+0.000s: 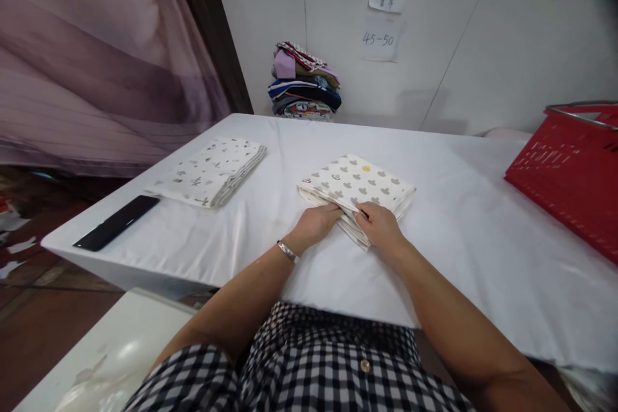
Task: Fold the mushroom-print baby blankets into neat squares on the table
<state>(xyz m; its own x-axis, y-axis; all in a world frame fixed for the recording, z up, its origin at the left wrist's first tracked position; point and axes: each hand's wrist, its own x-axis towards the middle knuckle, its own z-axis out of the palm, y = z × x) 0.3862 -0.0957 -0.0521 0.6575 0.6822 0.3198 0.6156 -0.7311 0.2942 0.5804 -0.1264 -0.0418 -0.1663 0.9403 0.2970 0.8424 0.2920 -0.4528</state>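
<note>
A folded cream cloth (pixel 355 183) with grey, cloud-like prints and a few yellow and red ones lies on the white-covered table (pixel 463 206). At its near edge my left hand (pixel 316 224) is closed on the layers, its fingertips partly hidden in the fold. My right hand (pixel 381 226) pinches the upper layer at the same edge, thumb on top. Several layers show beneath and between the hands. A second folded cloth (pixel 210 170), white with small dark prints, lies to the left, apart from both hands.
A black, phone-like slab (pixel 117 223) lies near the table's left edge. A red plastic basket (pixel 574 170) stands at the right. Beyond the far edge is a stack of folded fabrics (pixel 305 84) against the wall. A white surface (pixel 116 347) sits lower at the left.
</note>
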